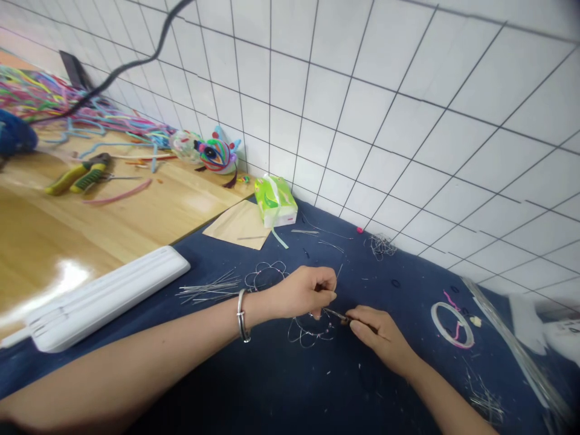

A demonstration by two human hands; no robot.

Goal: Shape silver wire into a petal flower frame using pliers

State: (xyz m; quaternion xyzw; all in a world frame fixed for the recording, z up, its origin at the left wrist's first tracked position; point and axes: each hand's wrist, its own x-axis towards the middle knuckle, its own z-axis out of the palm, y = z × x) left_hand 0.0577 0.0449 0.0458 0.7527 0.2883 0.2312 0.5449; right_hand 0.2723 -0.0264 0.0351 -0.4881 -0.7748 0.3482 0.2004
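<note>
My left hand (pixel 306 293), with a silver bangle at its wrist, is closed in a pinch on a thin wire (pixel 339 272) whose end sticks up beside the fingers. Just below hangs or lies a wire flower frame (pixel 301 335) with looped petals; my fingers partly hide its top. My right hand (pixel 380 335) is wrapped round small pliers (pixel 334 313), their jaws reaching toward my left fingertips at the frame's upper edge. What the jaws grip is too small to tell. A second wire flower frame (pixel 256 278) rests on the dark cloth behind my left wrist.
Cut wires (pixel 211 287) lie left of my hands, near a white lamp bar (pixel 109 299). A tissue pack (pixel 276 202) and brown paper (pixel 240 223) stand behind. At right are a white ring (pixel 437 320) and long wires (pixel 507 338). Green-handled pliers (pixel 86 175) lie on the wooden table.
</note>
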